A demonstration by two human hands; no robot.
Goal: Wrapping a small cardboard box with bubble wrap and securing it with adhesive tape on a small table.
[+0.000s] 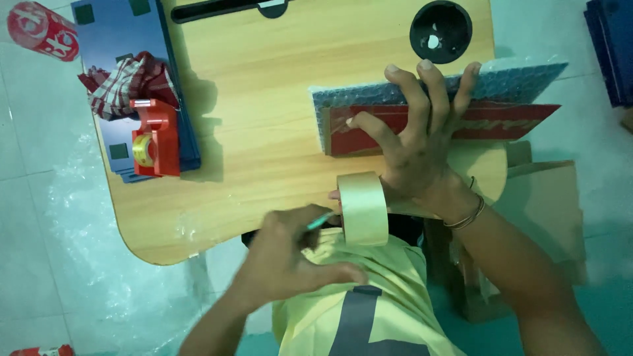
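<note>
Pressing down on the parcel [461, 99] with the right hand [415, 145] — fingers spread wide over its near edge, palm flat, nothing gripped. The parcel is a flat red card piece wrapped in bubble wrap, lying on the far right part of the wooden table [264, 118] and overhanging its right edge. A bangle sits on the right wrist.

The tape roll [362, 207], pale tan, stands on edge at the near rim of the table, just beside the right wrist and touching the left-hand fingertips. The left hand [283, 254] is curled, thumb and fingers pinched around a thin greenish thing at the roll's side; too small to tell whether it is a tool or the tape end.

Step in hand, as I judge it: freeing the loose end of the tape while the parcel is pinned in place. The next move would call for a clean pull of tape toward the parcel without letting the right hand lift — the wrap looks springy and could open.

Elsewhere: a red tape dispenser [155, 138] with a yellow roll sits at the table's left edge on a blue board [112, 33], a checked cloth [125, 79] behind it. A black round holder [440, 31] sits at the far side of the table.
</note>
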